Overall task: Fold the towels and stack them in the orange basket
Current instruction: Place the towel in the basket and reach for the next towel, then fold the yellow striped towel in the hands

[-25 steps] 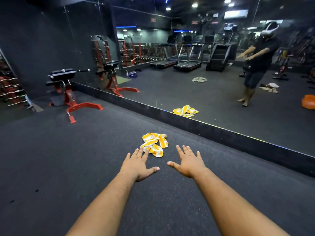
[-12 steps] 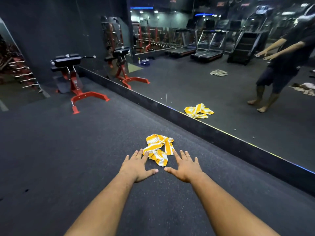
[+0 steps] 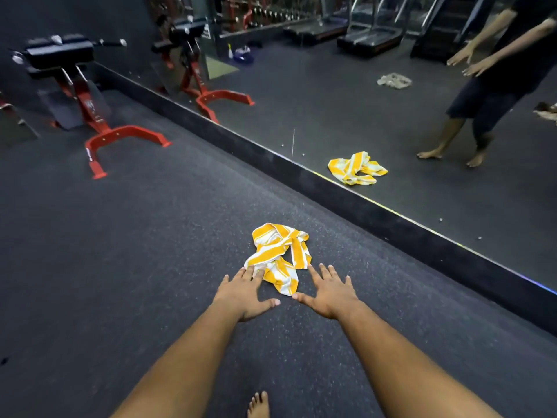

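- Closer now: both hands have dropped in on the towel (image 3: pixel 278 256), which sat further off a second ago.
- Left hand (image 3: pixel 244 295) spread flat, fingertips at the towel's near-left edge; right hand (image 3: pixel 328 292) spread too, just right of it, holding nothing.
- Towel lies crumpled on the floor (image 3: pixel 150 236), near the mirror (image 3: pixel 391 116).
- Best play, I'd say: pinch two corners, lift, shake flat before folding.
- Basket isn't in view.
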Demonstrator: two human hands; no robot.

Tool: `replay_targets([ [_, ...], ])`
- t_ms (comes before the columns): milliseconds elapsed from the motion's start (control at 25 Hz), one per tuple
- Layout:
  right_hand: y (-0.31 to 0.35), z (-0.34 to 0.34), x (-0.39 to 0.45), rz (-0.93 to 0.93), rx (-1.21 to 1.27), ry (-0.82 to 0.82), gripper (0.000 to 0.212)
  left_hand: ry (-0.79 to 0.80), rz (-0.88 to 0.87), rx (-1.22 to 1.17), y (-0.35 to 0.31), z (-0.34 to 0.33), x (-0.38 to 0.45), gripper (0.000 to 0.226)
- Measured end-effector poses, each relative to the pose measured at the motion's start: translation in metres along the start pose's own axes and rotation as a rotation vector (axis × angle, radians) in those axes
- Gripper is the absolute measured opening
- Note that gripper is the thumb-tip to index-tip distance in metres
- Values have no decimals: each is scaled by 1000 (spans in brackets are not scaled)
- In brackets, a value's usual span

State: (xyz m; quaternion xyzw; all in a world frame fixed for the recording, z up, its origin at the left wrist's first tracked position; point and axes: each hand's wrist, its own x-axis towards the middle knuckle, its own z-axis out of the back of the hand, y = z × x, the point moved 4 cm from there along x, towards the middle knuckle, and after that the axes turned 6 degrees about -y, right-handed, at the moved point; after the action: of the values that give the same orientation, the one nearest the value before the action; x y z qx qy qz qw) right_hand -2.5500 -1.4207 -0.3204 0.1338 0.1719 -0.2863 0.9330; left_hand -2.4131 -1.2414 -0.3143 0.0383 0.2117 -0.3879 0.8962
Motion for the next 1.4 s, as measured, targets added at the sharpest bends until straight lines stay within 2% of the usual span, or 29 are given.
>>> replay_targets([
  [200,-3,-6,124,-28,28,119,105,133,-7,-5,31,-4,120,105],
  [400,-23,-73,290,-38,36,200,98,274,41,-36,60,-72,271,104],
  [520,-35,-142,383,-50,43,224,87,340,51,-55,78,-139,356,105],
  [680,-55,-275,501,-73,8,255,73,397,42,-46,113,-262,473,105],
  [800,-67,-381,575,-59,-35,293,58,435,27,-18,141,-357,542,118],
  [840,-68,-408,594,-57,-41,306,55,456,24,-2,150,-381,559,120],
  [960,-72,-491,649,-48,-68,337,51,517,17,30,172,-457,606,106],
  [1120,-73,-563,694,-45,-149,325,40,552,-10,50,185,-519,641,105],
  [1280,-71,-581,710,-33,-190,277,35,542,-24,43,190,-538,656,106],
  [1400,-73,-567,702,-41,-111,238,20,568,-22,36,188,-528,650,106],
])
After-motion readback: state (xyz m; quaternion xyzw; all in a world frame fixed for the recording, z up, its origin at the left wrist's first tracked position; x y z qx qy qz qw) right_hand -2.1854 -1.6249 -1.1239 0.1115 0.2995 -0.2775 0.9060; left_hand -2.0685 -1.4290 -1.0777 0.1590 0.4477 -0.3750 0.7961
